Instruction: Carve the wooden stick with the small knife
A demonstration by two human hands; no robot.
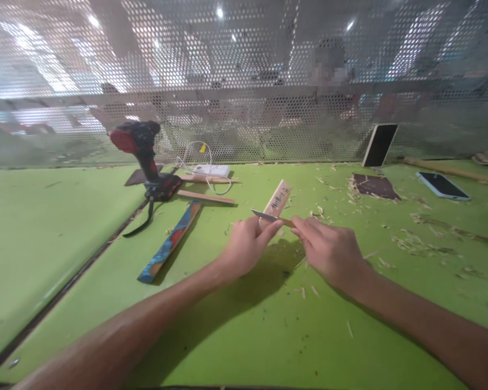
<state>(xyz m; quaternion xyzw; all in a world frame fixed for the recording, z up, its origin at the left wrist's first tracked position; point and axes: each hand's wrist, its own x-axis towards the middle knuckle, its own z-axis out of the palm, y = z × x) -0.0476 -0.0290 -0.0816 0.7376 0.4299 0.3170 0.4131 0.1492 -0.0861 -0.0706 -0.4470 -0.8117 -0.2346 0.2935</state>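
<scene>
My right hand (329, 249) is closed on a small carving knife (268, 217); its wooden handle pokes out at the fingertips and its grey blade points left. My left hand (246, 246) is curled beside it, its index finger stretched up to the blade. What the left fingers enclose is hidden. Just behind both hands a flat wooden slat with dark lettering (277, 199) lies on the green table (268, 336). Wood shavings (423, 241) are scattered to the right.
A red and black power drill (144, 157) stands at the back left, next to a multicoloured strip (168, 242), thin wooden sticks (205, 196) and a white box with a cable (211, 170). Two phones (442, 186) (379, 144), a dark sanding sheet (374, 186) and a perforated metal screen (244, 81) lie beyond.
</scene>
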